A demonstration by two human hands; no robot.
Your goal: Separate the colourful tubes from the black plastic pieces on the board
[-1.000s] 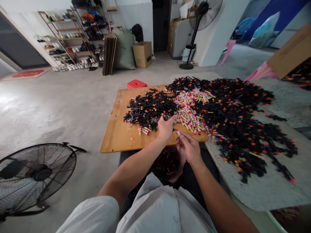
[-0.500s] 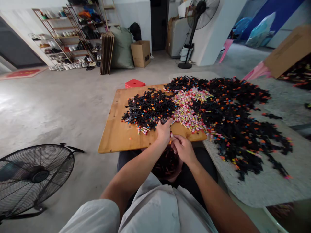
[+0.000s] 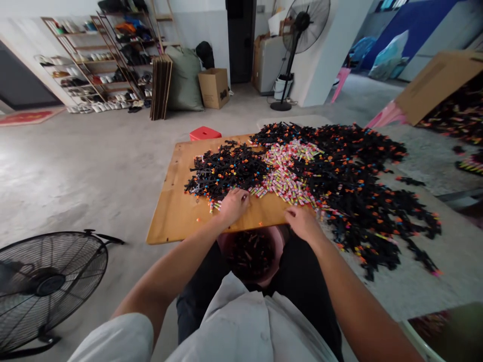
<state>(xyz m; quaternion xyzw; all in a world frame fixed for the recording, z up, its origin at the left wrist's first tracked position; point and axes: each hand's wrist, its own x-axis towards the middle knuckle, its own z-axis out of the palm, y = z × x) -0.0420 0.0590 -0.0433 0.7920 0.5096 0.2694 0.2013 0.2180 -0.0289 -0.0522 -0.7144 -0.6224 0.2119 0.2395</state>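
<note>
My left hand (image 3: 234,205) rests at the front edge of a heap of black toy-gun-shaped pieces (image 3: 226,168) with orange, yellow and blue bits. Its fingers are curled; whatever may be in them is hidden. Over the front right edge of the wooden board (image 3: 169,201) is my right hand (image 3: 303,221), thumb and fingertips pressed together, nearest to a heap of small pink, white and yellow-green tubes (image 3: 289,183). I cannot make out anything between those fingertips. Below the board, between my knees, a pink tub (image 3: 278,246) holds dark pieces.
More black pieces (image 3: 362,191) spread across the grey stone-like table (image 3: 453,261) at right. A tilted cardboard box (image 3: 433,85) of similar pieces stands beyond. A floor fan (image 3: 49,284) is at left, a red stool (image 3: 205,133) behind the board, and a pale bucket (image 3: 418,337) at lower right.
My hands, close together over the tub before, have moved apart: the left to the left along the black heap, the right to the right. The tub shows more. The view has shifted slightly.
</note>
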